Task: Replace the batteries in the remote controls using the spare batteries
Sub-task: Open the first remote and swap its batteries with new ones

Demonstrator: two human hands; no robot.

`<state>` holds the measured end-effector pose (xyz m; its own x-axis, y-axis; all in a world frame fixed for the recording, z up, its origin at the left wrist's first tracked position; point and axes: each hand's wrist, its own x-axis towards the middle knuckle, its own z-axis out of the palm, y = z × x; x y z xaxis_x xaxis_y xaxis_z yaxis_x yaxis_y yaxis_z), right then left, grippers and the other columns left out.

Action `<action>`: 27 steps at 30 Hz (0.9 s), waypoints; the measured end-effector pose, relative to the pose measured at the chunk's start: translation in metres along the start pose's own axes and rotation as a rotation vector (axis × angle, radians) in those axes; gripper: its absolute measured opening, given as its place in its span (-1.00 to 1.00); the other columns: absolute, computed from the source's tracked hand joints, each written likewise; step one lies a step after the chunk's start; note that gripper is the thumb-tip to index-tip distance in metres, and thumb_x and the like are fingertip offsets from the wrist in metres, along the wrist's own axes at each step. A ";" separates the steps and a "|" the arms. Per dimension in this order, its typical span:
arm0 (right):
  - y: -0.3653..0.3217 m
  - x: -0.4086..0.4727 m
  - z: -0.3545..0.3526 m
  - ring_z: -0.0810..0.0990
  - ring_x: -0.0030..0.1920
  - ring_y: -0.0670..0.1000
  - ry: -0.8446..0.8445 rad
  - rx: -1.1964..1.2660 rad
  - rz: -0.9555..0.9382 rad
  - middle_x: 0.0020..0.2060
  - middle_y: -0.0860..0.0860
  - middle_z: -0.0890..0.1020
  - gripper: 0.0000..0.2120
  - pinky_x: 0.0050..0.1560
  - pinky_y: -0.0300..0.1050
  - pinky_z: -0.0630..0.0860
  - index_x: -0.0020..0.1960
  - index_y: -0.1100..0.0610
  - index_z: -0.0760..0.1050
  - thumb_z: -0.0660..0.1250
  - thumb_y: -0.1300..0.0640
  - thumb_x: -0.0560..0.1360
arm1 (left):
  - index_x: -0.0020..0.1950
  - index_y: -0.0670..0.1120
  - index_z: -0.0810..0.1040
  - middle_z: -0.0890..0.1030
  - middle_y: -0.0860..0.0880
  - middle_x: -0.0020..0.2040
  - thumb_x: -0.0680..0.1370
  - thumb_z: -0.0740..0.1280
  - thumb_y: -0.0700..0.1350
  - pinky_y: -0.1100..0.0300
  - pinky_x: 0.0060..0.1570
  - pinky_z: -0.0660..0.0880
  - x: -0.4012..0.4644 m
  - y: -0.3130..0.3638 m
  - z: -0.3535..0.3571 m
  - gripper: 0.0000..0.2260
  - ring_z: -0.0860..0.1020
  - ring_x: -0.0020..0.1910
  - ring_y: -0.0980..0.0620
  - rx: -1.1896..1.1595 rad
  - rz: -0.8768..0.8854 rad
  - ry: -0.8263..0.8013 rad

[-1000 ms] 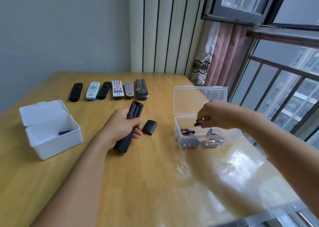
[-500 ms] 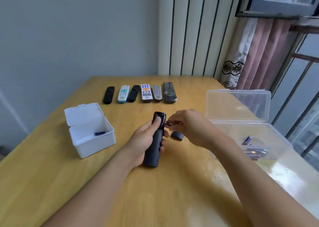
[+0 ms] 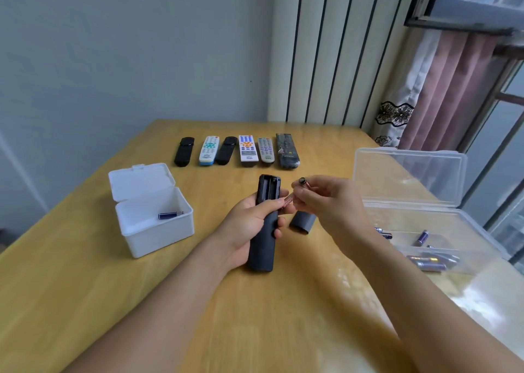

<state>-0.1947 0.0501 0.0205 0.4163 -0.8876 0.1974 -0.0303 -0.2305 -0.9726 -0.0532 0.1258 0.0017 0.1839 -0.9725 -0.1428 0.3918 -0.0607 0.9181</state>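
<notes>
Wooden table (image 3: 85, 301) bears six remotes (image 3: 237, 151), two boxes (image 3: 154, 216), a cover (image 3: 302, 222)

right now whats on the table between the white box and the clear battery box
In the head view: the black remote gripped by the left hand, its loose battery cover, and the right hand pinching two batteries.

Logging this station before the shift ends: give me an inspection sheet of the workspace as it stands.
Surface: yellow wooden table, glare at right.
Job's things: black remote, compartment open; pink-labelled batteries; black battery cover; six remotes in a row; clear plastic box of batteries; white box, one battery.
Clutter: nothing seen.
Grippers: left hand grips remote; right hand pinches batteries.
Cables: nothing seen.
Surroundings: pink curtain, window.
</notes>
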 end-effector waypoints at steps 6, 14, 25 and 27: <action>0.004 -0.002 0.000 0.68 -0.14 0.04 -0.001 0.200 0.106 -0.09 0.23 0.73 -0.92 0.01 -0.13 0.64 0.01 0.27 0.65 0.39 0.28 0.56 | 0.27 -0.17 0.53 0.61 -0.04 -0.18 0.65 0.29 -0.23 0.25 -0.41 0.43 0.003 -0.005 0.003 -0.80 0.45 -0.37 0.09 0.006 0.062 -0.039; 0.009 -0.001 0.005 0.59 -0.39 -0.05 0.052 -0.046 -0.077 -0.32 0.15 0.68 -0.91 -0.24 -0.16 0.54 -0.09 0.20 0.64 0.39 0.31 0.56 | 0.24 -0.17 0.53 0.60 -0.09 -0.11 0.65 0.31 -0.19 0.24 -0.40 0.48 0.006 -0.007 0.003 -0.82 0.49 -0.36 0.07 0.112 0.051 -0.017; 0.016 0.003 0.005 0.53 -0.39 0.06 0.023 -0.066 0.011 -0.39 0.10 0.60 -0.82 -0.25 -0.05 0.54 -0.12 0.09 0.66 0.37 0.31 0.57 | 0.15 -0.18 0.52 0.63 -0.11 -0.14 0.62 0.36 -0.21 0.21 -0.43 0.48 0.011 -0.013 0.007 -0.87 0.53 -0.40 0.05 0.241 0.067 0.012; 0.017 0.002 0.005 0.53 -0.40 0.05 -0.007 -0.076 0.025 -0.39 0.11 0.61 -0.80 -0.23 0.00 0.53 -0.13 0.07 0.67 0.37 0.31 0.57 | 0.14 -0.18 0.51 0.63 -0.11 -0.15 0.62 0.36 -0.21 0.21 -0.43 0.49 0.011 -0.014 0.007 -0.87 0.53 -0.40 0.05 0.304 0.099 0.042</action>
<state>-0.1900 0.0462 0.0036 0.4212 -0.8905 0.1720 -0.1098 -0.2383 -0.9650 -0.0632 0.1148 -0.0097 0.2467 -0.9674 -0.0569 0.0845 -0.0370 0.9957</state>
